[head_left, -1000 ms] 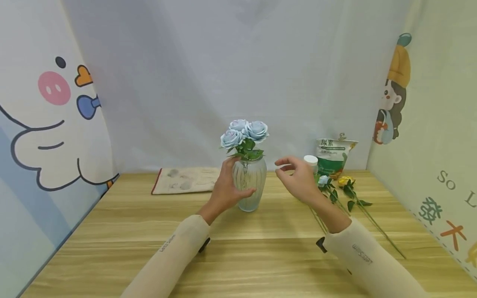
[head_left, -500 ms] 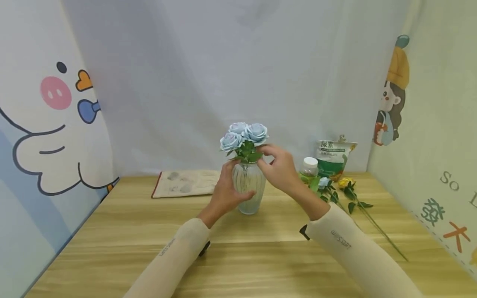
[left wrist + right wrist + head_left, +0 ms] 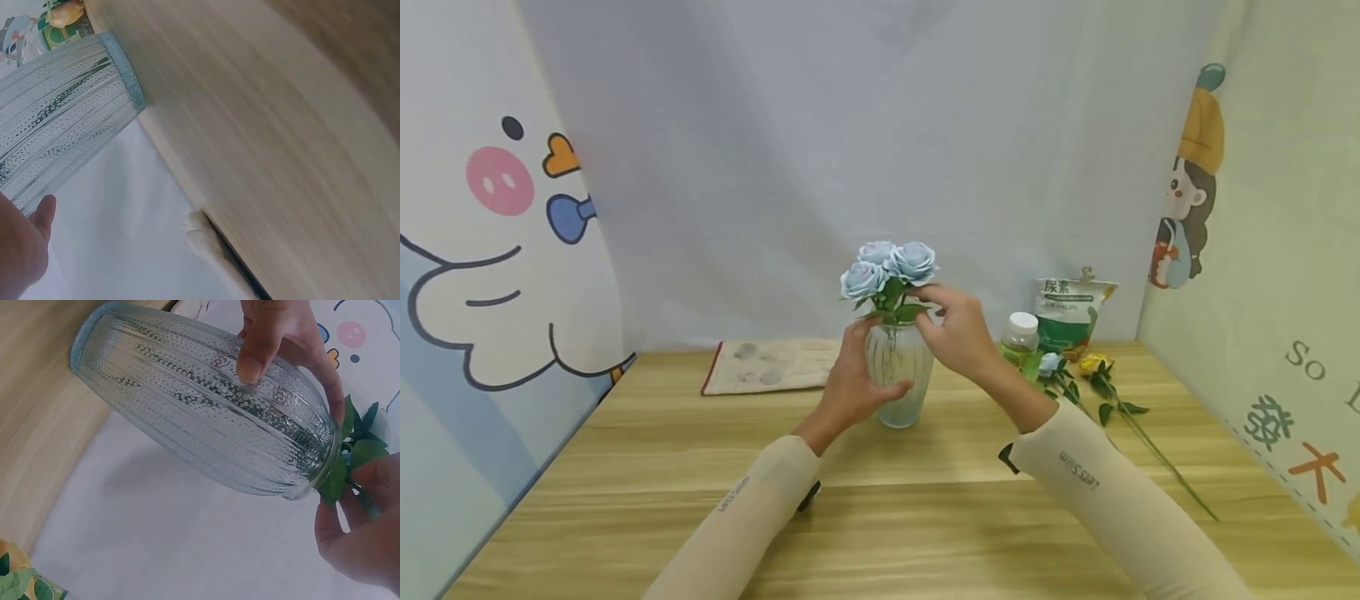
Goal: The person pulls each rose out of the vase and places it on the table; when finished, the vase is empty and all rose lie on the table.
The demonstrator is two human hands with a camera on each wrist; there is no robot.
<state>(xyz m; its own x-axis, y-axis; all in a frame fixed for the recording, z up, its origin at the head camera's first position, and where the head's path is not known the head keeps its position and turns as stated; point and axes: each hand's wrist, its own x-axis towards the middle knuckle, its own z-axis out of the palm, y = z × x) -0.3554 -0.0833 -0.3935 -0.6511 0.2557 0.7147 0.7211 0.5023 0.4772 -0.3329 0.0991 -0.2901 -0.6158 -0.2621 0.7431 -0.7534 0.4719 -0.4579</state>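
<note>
"Glass vase [image 3: 916,358], upright on the table [image 3: 880,533], blue roses [image 3: 891,267] in its mouth: how do we find the hands?"

"We see the left hand [image 3: 856,371] curled round its side and the right hand [image 3: 958,336] pinching leaves [image 3: 336,480] at the rim."

"Can we read anything?"

"'LetsSlim' on the right sleeve [image 3: 1097,492], '尿素' on the pouch [image 3: 1067,315], and 'SO' and '發大' on the right-hand wall [image 3: 1277,250]."

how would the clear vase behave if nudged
The vase would probably tip fairly easily if unheld, being narrower at the base than the middle. It looks like glass, so likely fragile. Its ribbed, pebbled surface may offer some grip.
</note>
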